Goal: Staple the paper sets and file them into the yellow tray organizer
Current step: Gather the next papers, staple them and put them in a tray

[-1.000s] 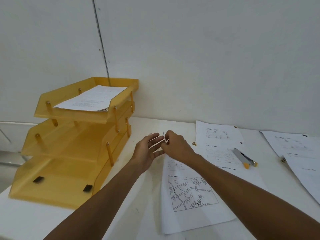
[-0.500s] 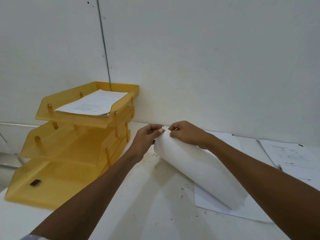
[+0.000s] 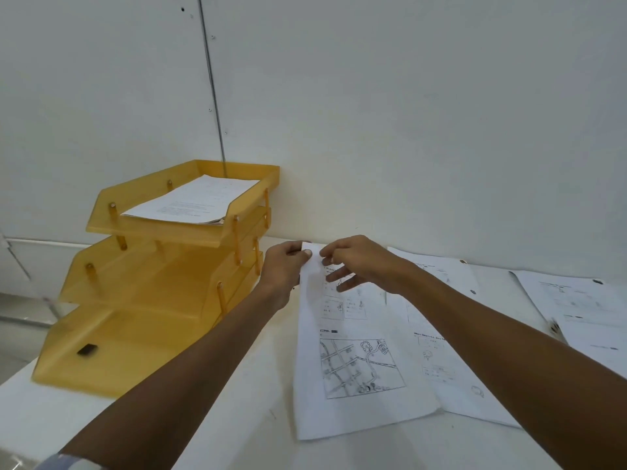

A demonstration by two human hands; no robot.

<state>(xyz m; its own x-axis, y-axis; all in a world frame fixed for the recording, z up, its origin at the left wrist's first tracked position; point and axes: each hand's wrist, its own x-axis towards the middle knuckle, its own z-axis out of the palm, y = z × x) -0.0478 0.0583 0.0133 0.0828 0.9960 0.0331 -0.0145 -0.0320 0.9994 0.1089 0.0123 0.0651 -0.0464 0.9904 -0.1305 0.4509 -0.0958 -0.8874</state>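
A paper set (image 3: 353,374) with a printed map lies flat on the white table, just right of the yellow tray organizer (image 3: 112,337). My left hand (image 3: 283,266) pinches the set's top left corner between thumb and fingers. My right hand (image 3: 356,262) holds the same top edge just to the right, its lower fingers spread over the page. The organizer has three tiers, and a stack of papers (image 3: 193,203) rests in its top tier. The stapler is out of sight.
A second printed set (image 3: 451,361) lies under and to the right of the map set. More sheets (image 3: 583,307) lie at the far right, with a small dark object (image 3: 556,329) beside them. The wall (image 3: 373,113) stands right behind the table.
Half a second ago both hands held the paper set lifted and curled over. Now it lies flat, map side up, with both hands still at its top corner.
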